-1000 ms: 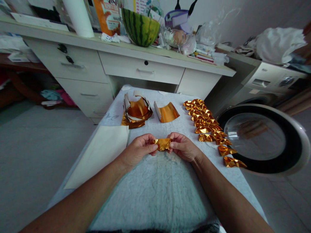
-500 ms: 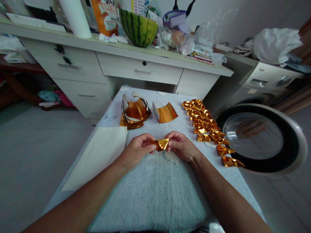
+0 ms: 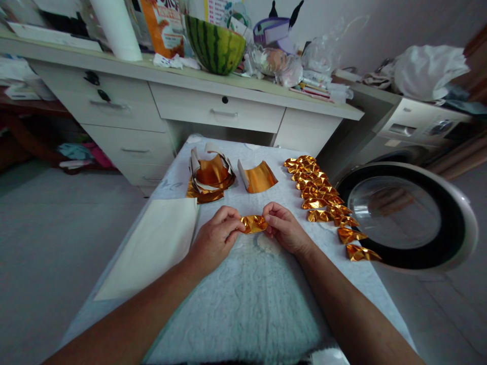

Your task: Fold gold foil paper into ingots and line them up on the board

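Note:
Between my two hands is a folded gold foil paper (image 3: 253, 224), held just above the cloth-covered table (image 3: 243, 294). My left hand (image 3: 219, 230) pinches its left end with thumb and fingers. The right end is gripped by the fingertips of my right hand (image 3: 282, 226). Beyond my hands lies a single curled gold foil sheet (image 3: 262, 177). To its left sits a pile of curled gold sheets (image 3: 211, 175) with pale backs. Rows of folded gold foil pieces (image 3: 317, 191) line the table's right side.
A cream paper sheet (image 3: 152, 248) lies at the table's left. Behind stands a white drawer desk (image 3: 216, 109) carrying half a watermelon (image 3: 215, 44), a paper roll (image 3: 116, 30) and plastic bags. At right, the open round door (image 3: 407, 215) of a washing machine (image 3: 414, 121) sits close to the table edge.
The left fingers have shifted along the foil's left end and my left hand has turned slightly. The foil's facets now look more crumpled and rounded. Both hands keep their hold.

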The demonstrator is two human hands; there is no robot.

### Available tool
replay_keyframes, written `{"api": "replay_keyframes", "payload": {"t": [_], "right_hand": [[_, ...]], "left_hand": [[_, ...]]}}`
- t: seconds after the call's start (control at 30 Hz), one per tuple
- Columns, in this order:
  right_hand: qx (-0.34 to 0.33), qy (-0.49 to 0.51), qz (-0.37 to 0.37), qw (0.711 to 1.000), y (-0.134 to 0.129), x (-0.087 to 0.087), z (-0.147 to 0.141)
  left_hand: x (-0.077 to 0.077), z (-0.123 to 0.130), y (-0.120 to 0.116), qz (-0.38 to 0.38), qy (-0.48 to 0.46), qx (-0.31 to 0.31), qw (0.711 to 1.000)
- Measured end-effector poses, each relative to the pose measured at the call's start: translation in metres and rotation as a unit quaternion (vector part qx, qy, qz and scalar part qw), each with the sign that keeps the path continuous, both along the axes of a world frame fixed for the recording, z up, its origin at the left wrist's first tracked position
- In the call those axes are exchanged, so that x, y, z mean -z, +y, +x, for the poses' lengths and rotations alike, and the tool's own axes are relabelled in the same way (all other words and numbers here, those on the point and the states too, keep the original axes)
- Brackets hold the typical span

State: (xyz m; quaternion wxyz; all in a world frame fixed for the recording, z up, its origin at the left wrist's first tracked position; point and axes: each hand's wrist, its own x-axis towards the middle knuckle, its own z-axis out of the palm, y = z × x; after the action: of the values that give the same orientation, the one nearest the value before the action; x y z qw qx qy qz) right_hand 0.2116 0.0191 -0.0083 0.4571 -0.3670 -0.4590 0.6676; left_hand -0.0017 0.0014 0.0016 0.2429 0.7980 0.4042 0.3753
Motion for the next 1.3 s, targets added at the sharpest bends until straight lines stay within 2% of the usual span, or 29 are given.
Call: {"api": "replay_keyframes", "payload": {"t": [0.2,0.47,0.57,0.73,0.93,1.1,1.3], "right_hand": [[0.016,-0.074,0.04,0.996,0.0,-0.005,-0.001],[0.083,-0.195,0.118,0.97,0.003,-0.003,0.003],[0.111,-0.268,0.168,0.942,0.003,-0.004,0.006],[0.164,-0.372,0.246,0.88,0.006,-0.014,0.015],[0.241,-0.458,0.293,0.804,0.012,-0.017,0.033],[0.236,-0.484,0.314,0.782,0.012,-0.017,0.033],[0.267,-0.522,0.316,0.746,0.01,-0.038,0.052]], "left_hand": [[0.002,0.001,-0.002,0.0,0.005,0.0,1.0],[0.008,0.004,-0.001,-0.016,-0.027,-0.051,0.998],[0.009,0.004,-0.001,-0.031,-0.02,-0.051,0.998],[0.008,0.004,-0.002,-0.039,-0.018,-0.05,0.998],[0.008,0.006,-0.002,-0.047,-0.014,-0.051,0.997],[0.007,0.007,-0.001,-0.065,-0.007,-0.045,0.997],[0.009,0.009,0.001,-0.075,0.009,-0.046,0.996]]}}
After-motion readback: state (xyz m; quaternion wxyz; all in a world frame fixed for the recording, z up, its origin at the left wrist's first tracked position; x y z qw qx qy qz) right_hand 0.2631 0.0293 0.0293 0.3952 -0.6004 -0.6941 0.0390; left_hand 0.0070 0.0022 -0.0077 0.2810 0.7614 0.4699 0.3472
